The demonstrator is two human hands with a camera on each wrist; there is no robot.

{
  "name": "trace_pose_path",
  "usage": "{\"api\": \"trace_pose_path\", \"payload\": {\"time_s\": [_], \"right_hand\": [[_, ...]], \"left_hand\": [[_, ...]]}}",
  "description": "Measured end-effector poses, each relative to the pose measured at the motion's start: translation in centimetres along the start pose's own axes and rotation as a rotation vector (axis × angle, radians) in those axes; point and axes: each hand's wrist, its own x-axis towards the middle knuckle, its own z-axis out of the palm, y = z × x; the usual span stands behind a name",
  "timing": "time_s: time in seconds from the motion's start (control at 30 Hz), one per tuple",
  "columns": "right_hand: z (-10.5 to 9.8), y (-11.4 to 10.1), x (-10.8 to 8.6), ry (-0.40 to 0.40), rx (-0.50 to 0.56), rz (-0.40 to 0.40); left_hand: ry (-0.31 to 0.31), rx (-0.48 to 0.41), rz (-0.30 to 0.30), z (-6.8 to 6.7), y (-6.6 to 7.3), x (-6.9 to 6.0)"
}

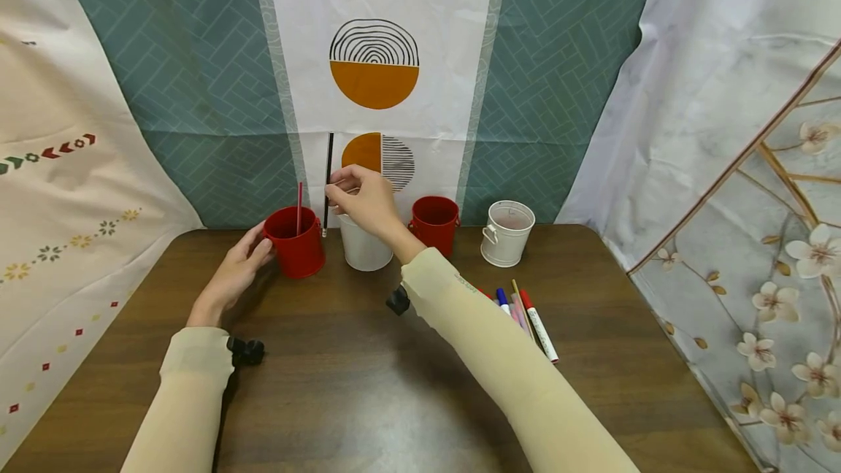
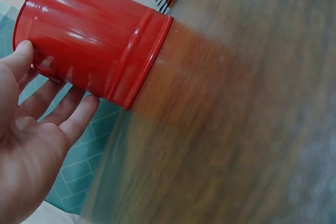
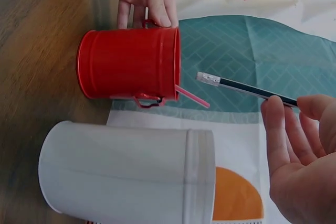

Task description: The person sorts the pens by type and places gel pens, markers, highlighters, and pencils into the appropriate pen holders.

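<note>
Black and slim, the pencil hangs upright in the air near the rim of the nearer red bucket, its pale eraser end down and apart from that rim in the right wrist view. The right hand holds it, thumb and fingers pinching the barrel well above the eraser. It should be light and stiff, with a smooth coat that might let it twist in a loose pinch; the upper barrel seems a good place to hold, leaving the lower end free.

The left hand touches the side of that red bucket near the rim, thumb on the wall and fingers spread along the side rather than wrapped around it. The bucket looks like thin painted metal: rigid, fairly light, glossy enough to slide, and probably easy to tip if pushed high up. A palm or spread fingers low on the wall would likely steady it best. 1 thin red stick leans inside.

Just beside it stands a white bucket, partly behind the right hand; farther right come a second red bucket and a second white bucket. Several markers lie on the brown surface, partly hidden by the right sleeve.
</note>
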Motion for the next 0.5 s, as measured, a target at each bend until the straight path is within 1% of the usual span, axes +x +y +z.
{"api": "trace_pose_path", "payload": {"time_s": [0.1, 0.27, 0.5], "right_hand": [[0.9, 0.1, 0.6, 0.026, 0.018, -0.014], [2.6, 0.3, 1.4, 0.024, 0.027, -0.023], [4.0, 0.2, 2.1, 0.038, -0.041, 0.015]], "left_hand": [[-0.005, 0.005, 0.0, 0.0, -0.1, 0.0], [-0.007, 0.0, 0.009, -0.1, -0.3, -0.1], [-0.005, -0.018, 0.015, 0.0, -0.1, 0.2]]}}
